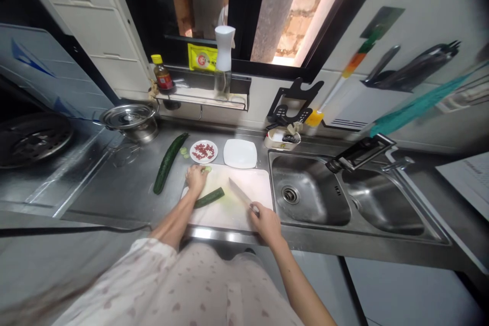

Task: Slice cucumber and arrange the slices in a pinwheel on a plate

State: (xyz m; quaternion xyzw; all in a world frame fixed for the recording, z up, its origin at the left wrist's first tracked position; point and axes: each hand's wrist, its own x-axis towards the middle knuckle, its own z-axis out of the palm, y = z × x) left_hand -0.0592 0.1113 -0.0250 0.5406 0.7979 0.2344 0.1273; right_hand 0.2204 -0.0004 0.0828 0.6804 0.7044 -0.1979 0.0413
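My right hand is wrapped round the handle of a knife, whose blade points up and left over the white cutting board. A cut length of cucumber lies on the board between my hands. My left hand is at the board's upper left corner, its fingers closed on a pale green cucumber piece. Beyond it, a few cucumber slices rest on the counter next to a long whole cucumber.
A small plate of chopped red pieces and a white square plate stand behind the board. To the right is a double sink. A lidded steel pot stands at the back left, below a shelf with bottles.
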